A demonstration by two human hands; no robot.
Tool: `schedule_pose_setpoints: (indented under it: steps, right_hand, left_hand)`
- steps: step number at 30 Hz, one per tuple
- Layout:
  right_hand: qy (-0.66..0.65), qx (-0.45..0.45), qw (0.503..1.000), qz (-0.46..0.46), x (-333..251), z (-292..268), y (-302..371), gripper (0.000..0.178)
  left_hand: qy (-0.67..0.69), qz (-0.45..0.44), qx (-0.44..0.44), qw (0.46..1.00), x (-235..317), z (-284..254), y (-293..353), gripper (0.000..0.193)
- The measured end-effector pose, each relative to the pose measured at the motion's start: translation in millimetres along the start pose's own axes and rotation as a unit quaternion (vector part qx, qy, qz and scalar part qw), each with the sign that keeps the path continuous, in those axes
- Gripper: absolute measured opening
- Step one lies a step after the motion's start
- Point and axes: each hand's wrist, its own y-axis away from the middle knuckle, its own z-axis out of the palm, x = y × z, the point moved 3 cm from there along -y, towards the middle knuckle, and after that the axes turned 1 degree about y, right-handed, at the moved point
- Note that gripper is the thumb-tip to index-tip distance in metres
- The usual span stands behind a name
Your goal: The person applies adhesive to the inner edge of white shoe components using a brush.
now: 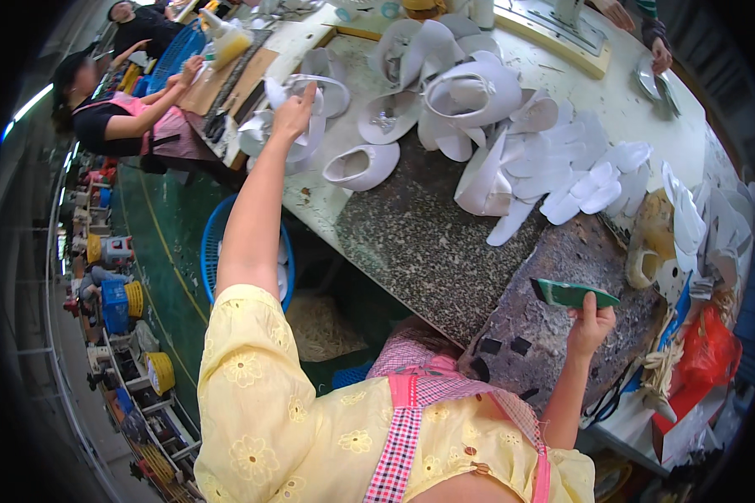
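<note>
My left arm stretches to the far left part of the table, where my left hand [292, 116] is at a white shoe upper [334, 94]. Its index finger lies over the upper's edge; the other fingers are curled and the thumb is hidden. Close to my body on the right, my right hand [591, 325] grips a green flat tool [572, 293] with a dark tip, thumb on top. The tool is held above a rough, stained grey board [554, 260]. Another white shoe upper [361, 167] lies just right of my left hand, its opening showing.
A pile of white uppers [471, 94] and flat white pieces [591, 189] covers the table's middle. A blue basket [213, 243] stands below the left edge. A red plastic bag [710, 345] lies at right. A co-worker [134, 121] works at far left; another person's hand [660, 55] is at upper right.
</note>
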Motion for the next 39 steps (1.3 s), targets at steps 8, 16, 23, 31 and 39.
schedule_pose_setpoints:
  steps: [8, 16, 23, 31, 39]
  right_hand:
    - [-0.001, 0.019, 1.0, 0.005, 8.0, 12.3, -3.0, 0.01]
    - [0.059, -0.032, 0.998, -0.013, -1.5, 23.9, 4.3, 0.01]
    - [0.02, 0.008, 1.0, -0.005, 2.0, 6.6, 9.1, 0.01]
    - [0.023, -0.044, 0.999, -0.021, -15.4, -10.9, 23.7, 0.009]
    - [0.043, 0.08, 0.996, 0.004, -1.7, -90.8, 49.1, 0.01]
  left_hand:
    - [0.075, 0.35, 0.06, 0.932, 77.2, 95.1, 31.1, 0.029]
    - [0.026, 0.15, 0.116, 0.981, 58.1, 102.2, 0.0, 0.021]
    - [0.4, 0.158, -0.213, 0.877, 108.6, -40.0, 69.8, 0.02]
    - [-0.126, 0.576, -0.3, 0.75, 246.1, 74.6, 197.0, 0.029]
    - [0.25, 0.443, 0.06, 0.859, 224.4, 115.0, 272.1, 0.035]
